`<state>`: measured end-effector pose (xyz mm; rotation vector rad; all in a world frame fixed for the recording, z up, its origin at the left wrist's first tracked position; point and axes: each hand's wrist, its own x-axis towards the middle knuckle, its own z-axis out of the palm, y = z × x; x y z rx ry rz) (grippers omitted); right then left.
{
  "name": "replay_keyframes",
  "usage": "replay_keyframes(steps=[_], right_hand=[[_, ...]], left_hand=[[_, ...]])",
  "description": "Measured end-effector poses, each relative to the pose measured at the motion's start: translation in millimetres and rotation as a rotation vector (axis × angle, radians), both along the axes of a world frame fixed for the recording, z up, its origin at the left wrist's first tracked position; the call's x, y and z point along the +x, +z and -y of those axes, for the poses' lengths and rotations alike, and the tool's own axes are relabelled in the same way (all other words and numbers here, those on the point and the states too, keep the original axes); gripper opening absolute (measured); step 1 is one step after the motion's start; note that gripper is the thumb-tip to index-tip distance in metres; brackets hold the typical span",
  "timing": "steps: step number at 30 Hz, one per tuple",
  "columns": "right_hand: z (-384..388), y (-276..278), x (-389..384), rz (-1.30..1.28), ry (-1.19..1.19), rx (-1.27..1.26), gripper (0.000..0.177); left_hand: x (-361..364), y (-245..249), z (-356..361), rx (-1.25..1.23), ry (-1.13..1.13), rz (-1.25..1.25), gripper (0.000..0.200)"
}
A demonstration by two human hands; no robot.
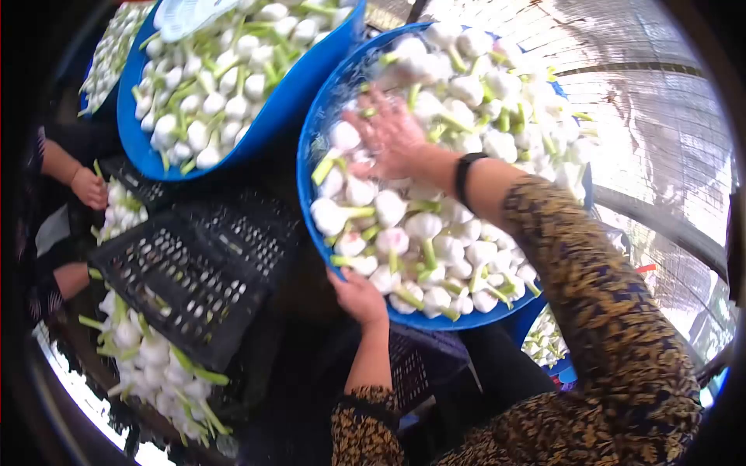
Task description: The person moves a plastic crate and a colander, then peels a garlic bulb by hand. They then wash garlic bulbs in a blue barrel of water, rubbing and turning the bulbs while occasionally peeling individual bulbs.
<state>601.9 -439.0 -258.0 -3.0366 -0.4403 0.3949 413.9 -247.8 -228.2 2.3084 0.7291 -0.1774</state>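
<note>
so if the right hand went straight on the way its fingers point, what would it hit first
Most likely the garlic bulbs heaped against the left wall of the blue basin: the right hand points up-left, fingers spread. Its height over them is unclear, so it might reach the rim first.

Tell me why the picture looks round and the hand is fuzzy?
Head view: a fisheye lens bends the edges and darkens the corners; the right hand is blurred over the garlic in the blue tub; sunlight glares white at right.
</note>
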Motion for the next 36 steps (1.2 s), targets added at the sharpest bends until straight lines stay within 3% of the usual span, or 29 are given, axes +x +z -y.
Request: replay_keyframes(steps=[3,7,9,10,11,12,13,19,21,23,25,27,30,33,36], right_hand=[[-9,14,16,-0.07,-0.102,0.024,0.09],[28,61,0,-0.113,0.097,0.128,0.067],[80,88,-4,0.156,-0.031,0.298,0.048],[110,84,-1,0.323,-0.118,0.346,0.052],[133,67,9,0.348,-0.272,0.061,0.06],[148,59,16,0.185,-0.432,0.014,0.068],[158,13,7,0.347,-0.397,-0.051,0.069],[141,-12,-8,0.28,-0.383,-0.049,0.069],[144,-27,2,0.27,-0.397,-0.163,0.068],[147,-24,-4,0.362,-0.368,-0.117,0.067],[152,0,-20,0.109,-0.342,-0.053,0.07],[148,30,-54,0.026,-0.336,-0.091,0.07],[140,7,-82,0.07,-0.363,0.023,0.077],[122,-20,-72,0.076,-0.509,0.202,0.07],[126,-15,-86,0.062,-0.451,0.119,0.07]], left_hand=[[1,3,1,0.03,0.001,-0.071,0.041],[1,5,1,0.088,-0.019,-0.056,0.042],[3,9,3,0.045,-0.005,-0.068,0.042],[4,9,5,0.048,0.0,-0.072,0.042],[3,9,6,0.038,0.004,-0.071,0.042],[3,9,4,0.031,0.003,-0.068,0.042],[5,7,4,0.047,0.002,-0.069,0.042],[6,7,7,0.001,0.03,-0.118,0.046],[-2,-2,0,0.111,-0.089,0.02,0.045],[0,2,2,0.146,-0.135,0.048,0.044],[2,6,3,0.035,-0.053,0.008,0.044],[-1,4,0,0.088,-0.079,0.008,0.044],[1,-3,7,0.086,-0.014,-0.044,0.044],[2,-12,-4,0.095,-0.086,0.061,0.044],[-1,-2,-1,0.043,-0.042,-0.008,0.044]])
